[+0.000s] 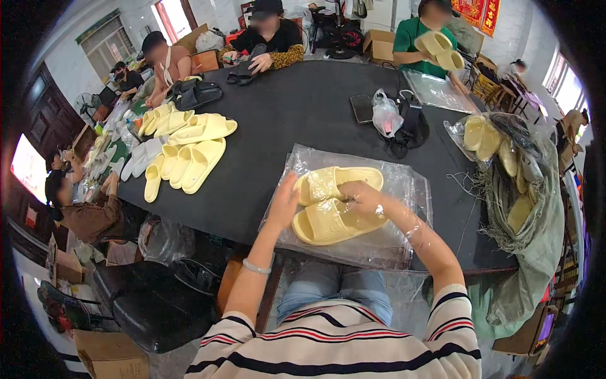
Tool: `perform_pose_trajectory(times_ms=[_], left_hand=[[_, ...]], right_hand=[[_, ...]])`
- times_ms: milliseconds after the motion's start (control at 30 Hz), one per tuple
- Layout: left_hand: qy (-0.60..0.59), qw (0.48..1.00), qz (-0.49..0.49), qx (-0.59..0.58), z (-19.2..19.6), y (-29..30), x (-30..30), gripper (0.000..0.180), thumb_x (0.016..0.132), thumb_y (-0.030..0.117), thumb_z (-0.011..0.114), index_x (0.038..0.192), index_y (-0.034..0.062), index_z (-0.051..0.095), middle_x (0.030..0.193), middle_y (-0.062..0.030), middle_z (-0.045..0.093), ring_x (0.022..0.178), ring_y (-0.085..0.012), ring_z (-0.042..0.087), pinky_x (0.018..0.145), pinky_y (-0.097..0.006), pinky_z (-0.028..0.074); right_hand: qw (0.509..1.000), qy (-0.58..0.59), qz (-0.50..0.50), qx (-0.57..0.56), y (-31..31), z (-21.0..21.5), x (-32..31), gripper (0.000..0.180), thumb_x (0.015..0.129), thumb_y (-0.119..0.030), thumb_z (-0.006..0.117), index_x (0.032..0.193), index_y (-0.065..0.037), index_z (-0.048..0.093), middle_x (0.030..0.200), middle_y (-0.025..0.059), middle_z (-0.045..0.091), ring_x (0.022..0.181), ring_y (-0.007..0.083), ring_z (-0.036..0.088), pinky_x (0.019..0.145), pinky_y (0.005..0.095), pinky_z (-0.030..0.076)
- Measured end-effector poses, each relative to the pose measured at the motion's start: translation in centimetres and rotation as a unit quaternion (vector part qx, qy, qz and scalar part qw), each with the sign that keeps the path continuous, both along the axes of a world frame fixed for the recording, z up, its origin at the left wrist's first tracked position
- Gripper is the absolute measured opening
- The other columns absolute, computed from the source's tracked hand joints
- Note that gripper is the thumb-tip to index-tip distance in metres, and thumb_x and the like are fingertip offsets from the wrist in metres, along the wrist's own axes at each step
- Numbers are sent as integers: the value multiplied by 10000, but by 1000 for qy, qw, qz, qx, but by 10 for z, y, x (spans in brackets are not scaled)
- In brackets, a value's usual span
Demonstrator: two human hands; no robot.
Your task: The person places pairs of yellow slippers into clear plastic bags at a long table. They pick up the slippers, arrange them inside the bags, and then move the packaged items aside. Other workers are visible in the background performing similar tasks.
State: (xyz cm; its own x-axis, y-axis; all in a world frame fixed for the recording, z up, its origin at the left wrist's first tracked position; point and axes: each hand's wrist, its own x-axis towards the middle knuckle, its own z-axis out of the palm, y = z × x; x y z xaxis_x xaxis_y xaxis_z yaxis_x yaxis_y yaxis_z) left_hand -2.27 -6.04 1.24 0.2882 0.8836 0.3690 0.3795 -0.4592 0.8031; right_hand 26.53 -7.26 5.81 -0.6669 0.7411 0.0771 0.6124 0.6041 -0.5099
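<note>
A pair of pale yellow slippers (328, 221) lies side by side in front of me, with clear plastic film over and around it. My right hand (361, 197) reaches in from the right, the film glinting over its wrist and forearm. Its bent fingers grip the far slipper near the strap edge; the fingertips are partly hidden. At the toe end, my left hand (286, 199) stands on edge with its fingers stretched out, close to the toes and the film. Beneath the slippers lie flat clear plastic bags (404, 237).
More yellow slippers (203, 164) and grey ones (142, 158) lie at left on the black table (271, 88). A phone (362, 108) and a small plastic bag (386, 115) lie beyond. A sack of slippers (536, 196) stands at right. Co-workers, one holding yellow slippers (440, 50), sit around.
</note>
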Motion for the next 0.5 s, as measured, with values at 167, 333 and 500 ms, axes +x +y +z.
perform_pose_trajectory(times_ms=[167,333,500], left_hand=[[154,987,-50,25,9,-11,23,516,1023,247,411,1465,-11,345,1534,-196,328,1438,-315,288,1181,-406,209],[80,995,-59,25,-16,4,3,573,1050,371,309,1497,12,300,1561,-179,286,1462,-312,232,1196,-435,138],[219,975,-32,-18,-6,-1,15,637,1048,441,219,1524,17,225,1575,-170,256,1468,-301,217,1201,-449,90]], right_hand=[[995,41,-36,87,2,-23,-23,403,729,-187,685,1095,-23,645,1131,203,641,1047,382,600,931,455,469],[984,42,-81,151,-13,-32,-20,382,809,-290,680,1078,-19,668,1150,199,650,1124,357,578,1003,453,422],[961,-57,-203,182,-33,-43,32,381,812,-288,679,1063,-1,678,1177,182,654,1172,346,565,1039,444,399]])
